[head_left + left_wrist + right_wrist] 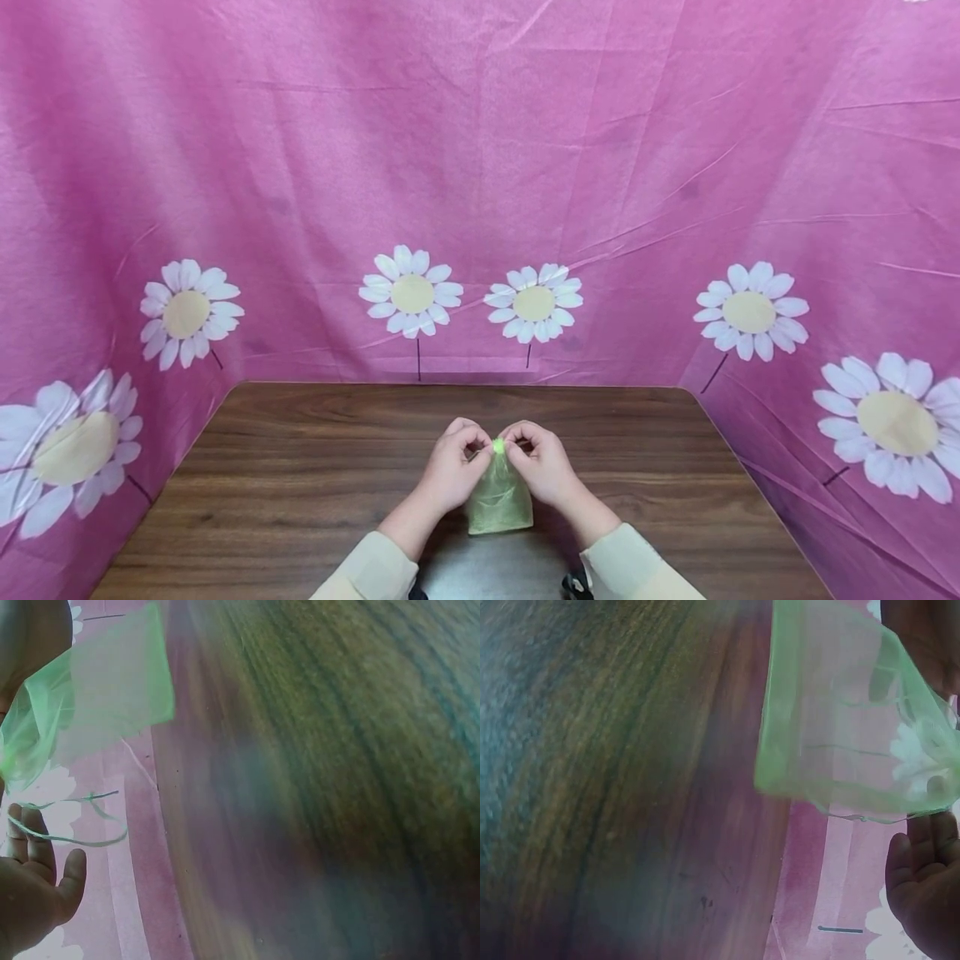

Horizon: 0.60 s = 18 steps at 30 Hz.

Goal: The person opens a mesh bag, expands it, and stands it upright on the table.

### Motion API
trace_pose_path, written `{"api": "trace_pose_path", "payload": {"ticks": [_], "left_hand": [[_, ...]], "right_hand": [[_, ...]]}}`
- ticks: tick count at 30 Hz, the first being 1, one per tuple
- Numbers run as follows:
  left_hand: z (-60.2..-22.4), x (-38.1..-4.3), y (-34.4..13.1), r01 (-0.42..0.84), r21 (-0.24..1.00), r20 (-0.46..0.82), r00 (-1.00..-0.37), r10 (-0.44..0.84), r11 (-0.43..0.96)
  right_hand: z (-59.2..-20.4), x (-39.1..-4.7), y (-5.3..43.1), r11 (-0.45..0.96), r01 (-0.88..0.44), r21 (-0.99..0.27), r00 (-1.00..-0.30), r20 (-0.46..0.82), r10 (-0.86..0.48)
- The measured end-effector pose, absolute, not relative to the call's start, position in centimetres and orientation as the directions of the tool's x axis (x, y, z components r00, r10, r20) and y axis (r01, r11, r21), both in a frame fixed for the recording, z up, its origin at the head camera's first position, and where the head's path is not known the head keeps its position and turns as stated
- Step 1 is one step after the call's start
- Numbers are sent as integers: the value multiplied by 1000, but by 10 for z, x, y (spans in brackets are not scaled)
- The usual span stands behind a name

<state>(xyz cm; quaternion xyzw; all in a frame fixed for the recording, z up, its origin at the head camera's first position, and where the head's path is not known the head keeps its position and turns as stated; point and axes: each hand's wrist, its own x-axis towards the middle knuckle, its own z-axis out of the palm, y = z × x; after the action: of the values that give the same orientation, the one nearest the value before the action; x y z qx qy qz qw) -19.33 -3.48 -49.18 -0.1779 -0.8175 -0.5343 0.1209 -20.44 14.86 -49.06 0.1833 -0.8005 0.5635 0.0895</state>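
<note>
A small sheer green drawstring pouch [500,502] hangs over the near middle of the table, its top gathered into a bright bunch. On the left side of that neck, my left hand [453,465] pinches between thumb and fingers. My right hand [546,468] does the same from the right, its fingertips close to those of the left. Through the thin mesh [840,697] the background shows in the right wrist view. A loop of thin green cord [105,841] dangles by the fingers in the left wrist view.
The dark wood-grain table [300,450] spreads out around both hands. Behind it and on both sides hangs a pink cloth [480,167] printed with white daisies. A small black object [576,585] shows beside the right sleeve [637,562].
</note>
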Motion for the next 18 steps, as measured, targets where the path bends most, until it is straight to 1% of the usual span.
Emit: {"api": "trace_pose_path", "payload": {"ticks": [9,18], "left_hand": [[-491,-192,-33,425,844,400,-905,142,328],[-493,-193,-30,414,838,405,-908,103,356]], "right_hand": [[-488,-202,148,263,-418,-869,-907,383,-174],[-491,-204,151,285,-415,-864,-909,383,-163]]}}
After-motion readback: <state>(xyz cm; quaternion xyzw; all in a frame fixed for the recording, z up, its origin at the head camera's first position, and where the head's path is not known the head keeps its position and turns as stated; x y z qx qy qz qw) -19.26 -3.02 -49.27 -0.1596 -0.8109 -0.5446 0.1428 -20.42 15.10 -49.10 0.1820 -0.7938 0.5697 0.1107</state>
